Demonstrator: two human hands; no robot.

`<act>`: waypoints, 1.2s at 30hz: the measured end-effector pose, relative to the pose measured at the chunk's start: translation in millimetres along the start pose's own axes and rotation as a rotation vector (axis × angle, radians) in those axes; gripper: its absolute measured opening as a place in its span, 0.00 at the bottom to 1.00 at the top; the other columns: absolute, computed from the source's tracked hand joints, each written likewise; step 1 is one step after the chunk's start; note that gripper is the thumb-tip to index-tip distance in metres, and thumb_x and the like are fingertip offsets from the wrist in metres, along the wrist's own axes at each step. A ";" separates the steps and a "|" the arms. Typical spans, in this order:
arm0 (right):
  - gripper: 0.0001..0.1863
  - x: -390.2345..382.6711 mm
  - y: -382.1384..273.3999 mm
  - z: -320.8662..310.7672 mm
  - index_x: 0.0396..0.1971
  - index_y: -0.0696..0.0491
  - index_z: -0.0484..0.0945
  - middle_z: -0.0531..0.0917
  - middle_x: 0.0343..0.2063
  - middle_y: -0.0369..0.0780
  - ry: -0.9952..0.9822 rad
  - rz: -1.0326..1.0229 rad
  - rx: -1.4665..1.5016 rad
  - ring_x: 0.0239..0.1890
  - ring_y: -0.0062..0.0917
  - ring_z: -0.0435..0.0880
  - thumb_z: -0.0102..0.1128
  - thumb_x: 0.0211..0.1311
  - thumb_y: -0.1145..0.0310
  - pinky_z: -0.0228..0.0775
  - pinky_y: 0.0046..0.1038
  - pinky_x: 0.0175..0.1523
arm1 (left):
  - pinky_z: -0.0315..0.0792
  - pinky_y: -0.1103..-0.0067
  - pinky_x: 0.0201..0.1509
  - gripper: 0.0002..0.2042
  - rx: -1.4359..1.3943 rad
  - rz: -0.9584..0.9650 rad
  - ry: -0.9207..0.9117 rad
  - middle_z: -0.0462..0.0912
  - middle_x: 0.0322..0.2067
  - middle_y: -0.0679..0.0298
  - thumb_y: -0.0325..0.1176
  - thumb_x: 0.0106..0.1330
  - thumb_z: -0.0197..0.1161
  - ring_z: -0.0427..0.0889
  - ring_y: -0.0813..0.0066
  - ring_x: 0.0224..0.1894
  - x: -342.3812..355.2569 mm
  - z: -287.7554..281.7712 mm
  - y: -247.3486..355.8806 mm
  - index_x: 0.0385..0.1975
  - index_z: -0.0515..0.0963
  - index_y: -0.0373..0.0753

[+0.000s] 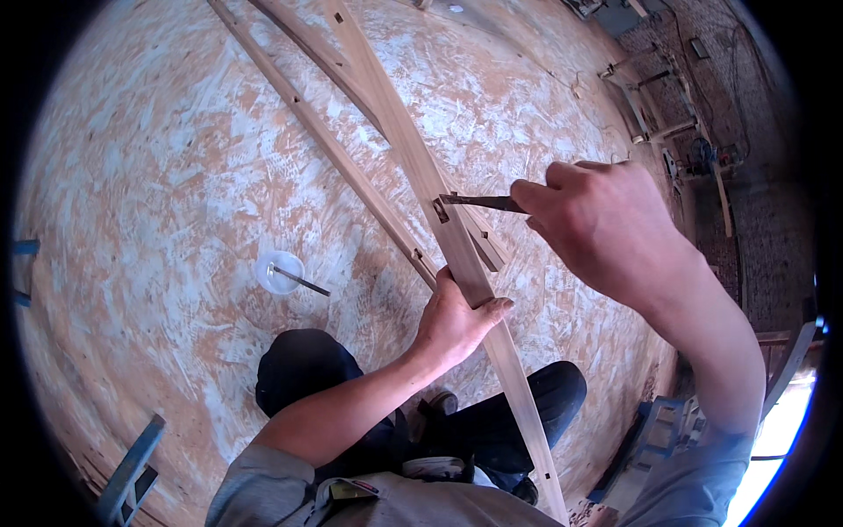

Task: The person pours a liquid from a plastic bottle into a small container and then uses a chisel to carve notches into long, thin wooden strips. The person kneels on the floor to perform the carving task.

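Observation:
A long pale wooden rail with cut mortise holes runs slantwise across the middle, one end toward my lap. My left hand is closed around it below a mortise, thumb across the wood. Above and to the right, my right hand grips a slim dark tool; whether it is a brush or a chisel I cannot tell. Its tip is at the rim of that mortise. Beneath the rail lie two more wooden strips, a longer strip and a second strip, also with holes.
On the wood-chip board floor, left of my knee, stands a clear plastic cup with a dark stick leaning out. A blue metal leg rises at lower left. Wooden frames stand by the brick wall at right.

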State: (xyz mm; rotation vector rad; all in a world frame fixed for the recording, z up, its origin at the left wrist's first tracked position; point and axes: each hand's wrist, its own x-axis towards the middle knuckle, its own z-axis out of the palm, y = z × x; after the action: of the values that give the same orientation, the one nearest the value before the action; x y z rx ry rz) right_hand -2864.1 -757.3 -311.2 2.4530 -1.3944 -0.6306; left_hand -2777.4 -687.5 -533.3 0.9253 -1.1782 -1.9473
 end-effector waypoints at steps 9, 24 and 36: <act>0.04 17.3 -19.5 1.7 0.26 0.55 0.81 0.84 0.24 0.42 -0.068 -0.027 -0.102 0.28 0.30 0.86 0.59 0.53 0.72 0.77 0.29 0.30 | 0.75 0.74 0.47 0.40 0.102 -0.072 0.019 0.73 0.43 0.44 0.44 0.56 0.73 0.78 0.61 0.47 0.3 -5.8 14.2 0.53 0.55 0.20; 0.06 44.0 -25.3 -25.9 0.29 0.58 0.81 0.84 0.21 0.41 -0.316 -0.154 -0.206 0.29 0.28 0.87 0.60 0.50 0.75 0.76 0.27 0.32 | 0.77 0.74 0.44 0.35 0.099 -0.098 0.131 0.79 0.38 0.45 0.43 0.56 0.72 0.83 0.59 0.40 4.2 -6.2 6.9 0.49 0.59 0.22; 0.06 78.2 -28.8 -16.9 0.24 0.55 0.84 0.85 0.23 0.42 -0.595 -0.153 -0.190 0.29 0.30 0.86 0.61 0.53 0.70 0.77 0.28 0.34 | 0.78 0.70 0.43 0.33 0.141 -0.105 0.087 0.78 0.40 0.42 0.41 0.57 0.70 0.83 0.57 0.39 4.7 -6.0 16.3 0.48 0.59 0.21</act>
State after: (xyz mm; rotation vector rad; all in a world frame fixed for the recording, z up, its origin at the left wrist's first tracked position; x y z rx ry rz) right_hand -2799.3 -809.8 -327.5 2.3266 -1.2456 -1.5481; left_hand -2771.9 -700.0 -521.5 1.1544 -1.2511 -1.9041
